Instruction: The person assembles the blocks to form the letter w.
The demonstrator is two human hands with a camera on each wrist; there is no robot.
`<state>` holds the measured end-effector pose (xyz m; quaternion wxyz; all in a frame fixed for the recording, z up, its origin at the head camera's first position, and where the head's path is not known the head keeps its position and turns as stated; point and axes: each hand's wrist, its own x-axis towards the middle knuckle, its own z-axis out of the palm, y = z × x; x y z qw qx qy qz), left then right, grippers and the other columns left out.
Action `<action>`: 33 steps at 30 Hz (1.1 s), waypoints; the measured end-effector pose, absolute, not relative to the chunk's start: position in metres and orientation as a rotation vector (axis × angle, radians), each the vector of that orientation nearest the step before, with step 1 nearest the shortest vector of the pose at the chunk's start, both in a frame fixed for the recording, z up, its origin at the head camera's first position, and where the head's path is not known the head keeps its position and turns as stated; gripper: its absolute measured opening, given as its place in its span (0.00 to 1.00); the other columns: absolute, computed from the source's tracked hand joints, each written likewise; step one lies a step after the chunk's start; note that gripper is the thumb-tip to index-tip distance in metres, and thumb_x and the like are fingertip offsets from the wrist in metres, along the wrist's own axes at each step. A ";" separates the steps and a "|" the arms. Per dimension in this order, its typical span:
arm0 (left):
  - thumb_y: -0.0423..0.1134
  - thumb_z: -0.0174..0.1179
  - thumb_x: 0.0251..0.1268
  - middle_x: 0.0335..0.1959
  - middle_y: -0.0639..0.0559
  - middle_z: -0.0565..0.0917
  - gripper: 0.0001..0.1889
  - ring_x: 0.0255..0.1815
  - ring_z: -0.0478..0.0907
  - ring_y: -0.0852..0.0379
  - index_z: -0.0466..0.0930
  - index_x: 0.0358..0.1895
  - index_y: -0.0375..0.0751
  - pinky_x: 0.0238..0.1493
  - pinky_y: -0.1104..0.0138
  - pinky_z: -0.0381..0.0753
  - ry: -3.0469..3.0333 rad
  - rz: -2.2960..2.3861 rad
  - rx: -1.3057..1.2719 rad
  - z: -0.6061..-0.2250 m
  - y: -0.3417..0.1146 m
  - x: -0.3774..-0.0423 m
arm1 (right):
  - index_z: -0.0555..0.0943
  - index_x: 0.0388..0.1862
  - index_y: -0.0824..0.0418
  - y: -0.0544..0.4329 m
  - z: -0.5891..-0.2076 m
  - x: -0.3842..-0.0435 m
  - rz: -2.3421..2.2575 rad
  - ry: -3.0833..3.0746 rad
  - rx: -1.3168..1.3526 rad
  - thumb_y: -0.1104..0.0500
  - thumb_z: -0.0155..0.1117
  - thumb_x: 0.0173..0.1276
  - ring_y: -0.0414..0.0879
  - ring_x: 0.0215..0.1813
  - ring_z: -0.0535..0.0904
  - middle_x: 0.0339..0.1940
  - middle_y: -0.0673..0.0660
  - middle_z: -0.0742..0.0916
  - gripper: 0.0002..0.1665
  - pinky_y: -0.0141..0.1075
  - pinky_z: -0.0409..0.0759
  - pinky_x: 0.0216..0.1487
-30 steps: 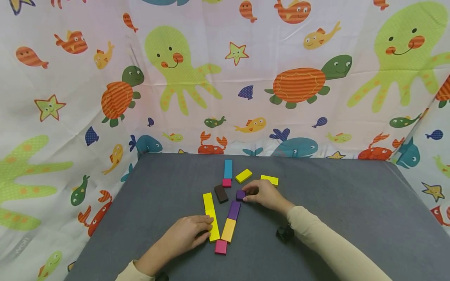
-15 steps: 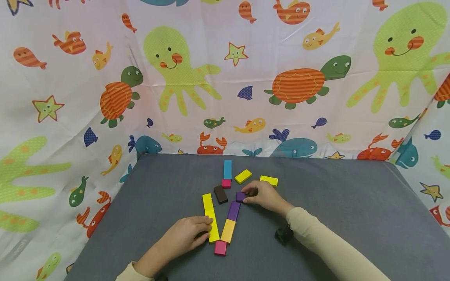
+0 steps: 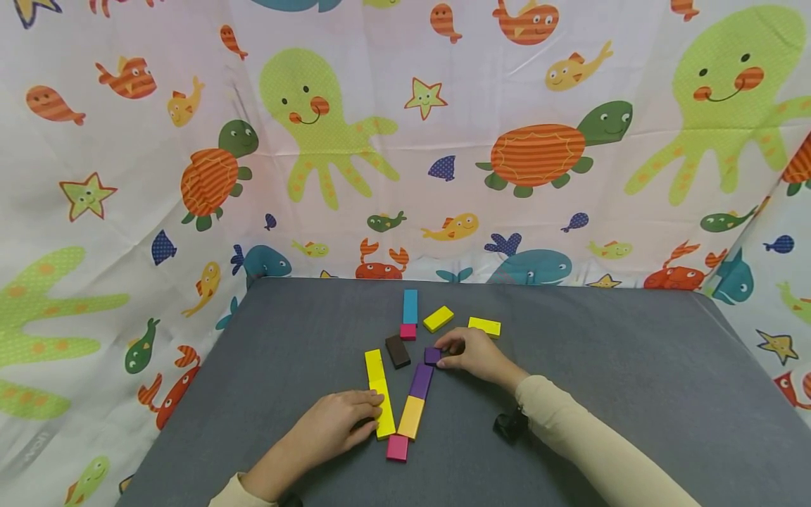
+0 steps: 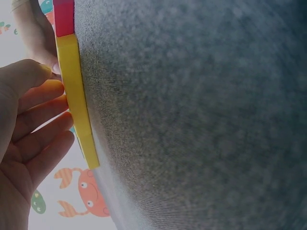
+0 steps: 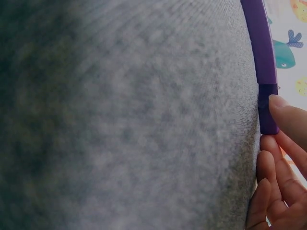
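My right hand (image 3: 478,358) pinches a small dark purple block (image 3: 432,355) between thumb and fingers. In the right wrist view that small block (image 5: 267,109) sits end to end with a longer purple block (image 5: 261,45). Below them in the head view, an orange-yellow block (image 3: 411,417) continues the slanted row down to a pink block (image 3: 397,448). My left hand (image 3: 338,424) lies beside the yellow blocks (image 3: 375,366) forming the other arm of a V. Its fingertips (image 4: 64,117) touch their side in the left wrist view, fingers loosely extended.
Between the V's upper ends lies a dark brown block (image 3: 398,351). Farther back, a blue block (image 3: 410,306) meets a small red-pink block (image 3: 408,332). One loose yellow block (image 3: 438,318) and another yellow block (image 3: 484,327) lie to their right on the grey cloth (image 3: 602,394).
The small purple block has shifted slightly left along with my right hand, lining up more closely over the longer purple one. My left hand has stayed at the yellow blocks.
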<state>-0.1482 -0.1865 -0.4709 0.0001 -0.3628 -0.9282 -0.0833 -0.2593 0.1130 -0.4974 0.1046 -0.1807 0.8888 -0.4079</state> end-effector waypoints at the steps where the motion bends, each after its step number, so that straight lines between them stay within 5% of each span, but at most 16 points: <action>1: 0.47 0.64 0.66 0.56 0.56 0.86 0.14 0.58 0.84 0.58 0.87 0.51 0.50 0.57 0.62 0.85 -2.917 -0.264 -1.140 -0.471 -0.187 -0.148 | 0.87 0.46 0.48 0.113 -0.498 -0.259 -1.208 2.616 -0.537 0.54 0.76 0.58 0.43 0.41 0.77 0.41 0.49 0.86 0.16 0.33 0.78 0.46; 33: 0.48 0.64 0.66 0.56 0.57 0.86 0.14 0.58 0.84 0.59 0.87 0.51 0.50 0.57 0.62 0.85 -2.935 -0.251 -1.121 -0.470 -0.184 -0.149 | 0.85 0.48 0.50 0.114 -0.496 -0.258 -1.234 2.576 -0.557 0.54 0.76 0.58 0.45 0.44 0.78 0.44 0.50 0.86 0.17 0.33 0.78 0.49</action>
